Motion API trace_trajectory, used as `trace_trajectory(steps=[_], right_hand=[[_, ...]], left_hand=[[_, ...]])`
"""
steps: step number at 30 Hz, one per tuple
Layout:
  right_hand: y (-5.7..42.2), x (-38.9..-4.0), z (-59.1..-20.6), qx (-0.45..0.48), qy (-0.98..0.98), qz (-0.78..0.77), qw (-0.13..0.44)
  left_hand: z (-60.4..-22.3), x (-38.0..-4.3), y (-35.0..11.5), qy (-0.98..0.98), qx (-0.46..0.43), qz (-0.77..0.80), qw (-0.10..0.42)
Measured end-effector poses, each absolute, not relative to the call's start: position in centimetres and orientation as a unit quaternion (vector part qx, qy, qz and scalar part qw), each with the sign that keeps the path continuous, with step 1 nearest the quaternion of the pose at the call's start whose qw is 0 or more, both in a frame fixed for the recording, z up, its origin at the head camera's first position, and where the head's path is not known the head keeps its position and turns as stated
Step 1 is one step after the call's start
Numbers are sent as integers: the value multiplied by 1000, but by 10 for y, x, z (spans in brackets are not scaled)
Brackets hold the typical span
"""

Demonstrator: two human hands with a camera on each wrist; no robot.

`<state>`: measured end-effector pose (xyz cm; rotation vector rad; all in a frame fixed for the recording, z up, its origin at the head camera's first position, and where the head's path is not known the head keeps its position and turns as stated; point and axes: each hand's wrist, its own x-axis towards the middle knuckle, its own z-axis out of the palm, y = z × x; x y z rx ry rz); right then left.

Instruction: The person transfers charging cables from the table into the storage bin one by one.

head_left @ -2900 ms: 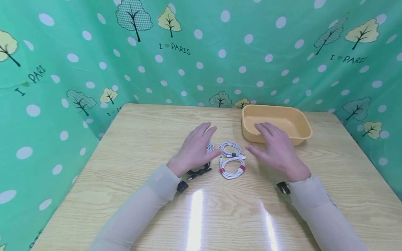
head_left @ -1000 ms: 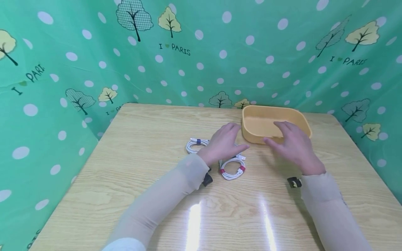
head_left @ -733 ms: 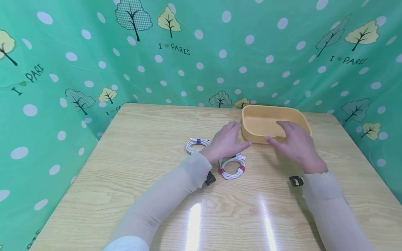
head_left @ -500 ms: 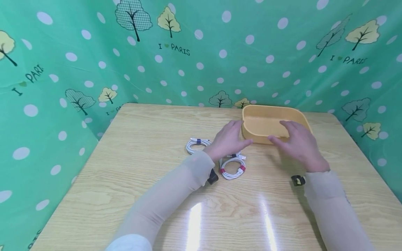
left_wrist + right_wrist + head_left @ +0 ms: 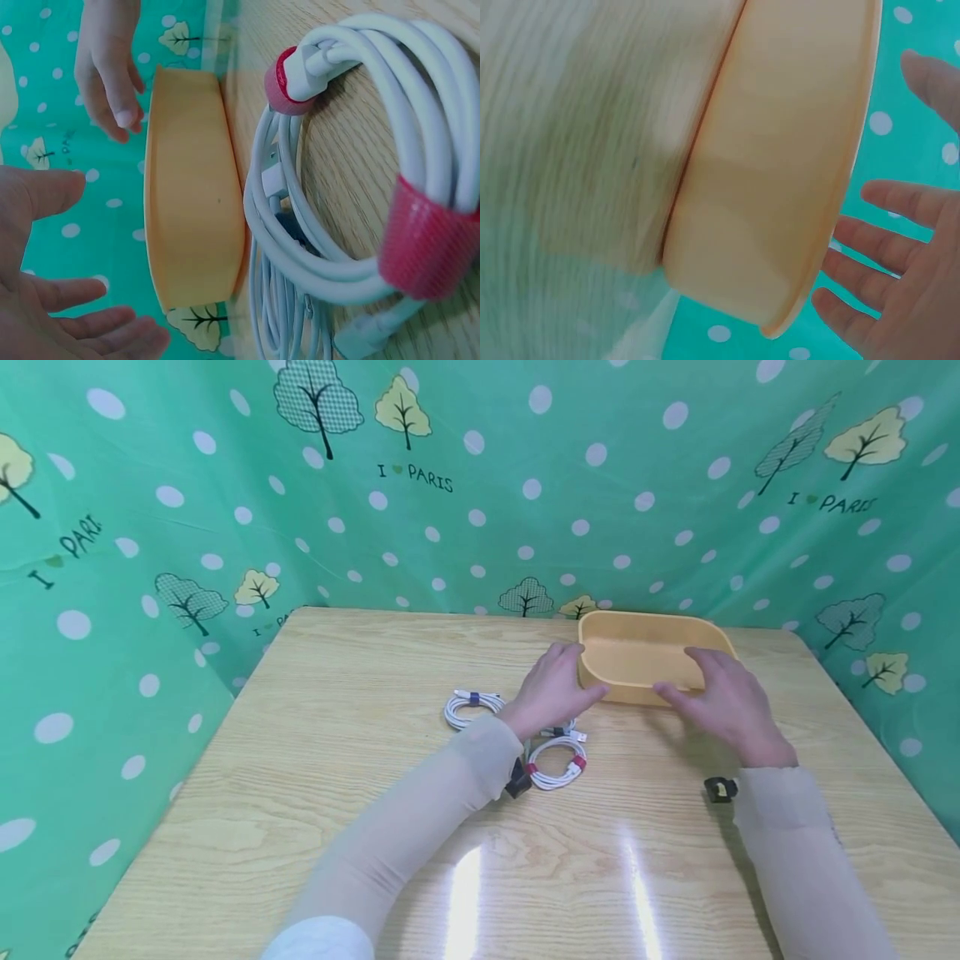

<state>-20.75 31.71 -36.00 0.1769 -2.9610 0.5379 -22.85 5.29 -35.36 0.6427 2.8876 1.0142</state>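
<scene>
My left hand (image 5: pixel 551 692) is above the table beside the near left corner of a yellow-orange plastic basin (image 5: pixel 637 647), fingers spread and holding nothing. At the basin's right front edge hovers my right hand (image 5: pixel 723 700), its fingers apart in the right wrist view, also with nothing in them. In the left wrist view, a white charging cable (image 5: pixel 427 112) coiled with red straps lies close to the camera. Another coiled white cable (image 5: pixel 474 699) with a blue strap lies left of my left hand, partly covered by the arm. A white cable with a black strap (image 5: pixel 558 732) is mostly hidden.
The wooden table (image 5: pixel 337 693) has bright light reflections near its front. A green curtain (image 5: pixel 480 485) with dots and trees hangs behind and at both sides. Black wrist cameras (image 5: pixel 517 779) sit under both wrists.
Both hands have moved right, the left from over the cables to the basin's left corner, the right toward its right side. The black cable seen earlier is now hidden behind the left arm.
</scene>
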Motion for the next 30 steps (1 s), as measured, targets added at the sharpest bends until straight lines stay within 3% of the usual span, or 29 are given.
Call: trace_trajectory(steps=[30], right_hand=[[352, -212, -368, 10, -977, 203, 59]], left_hand=[[-361, -238, 73, 931, 151, 331, 28]])
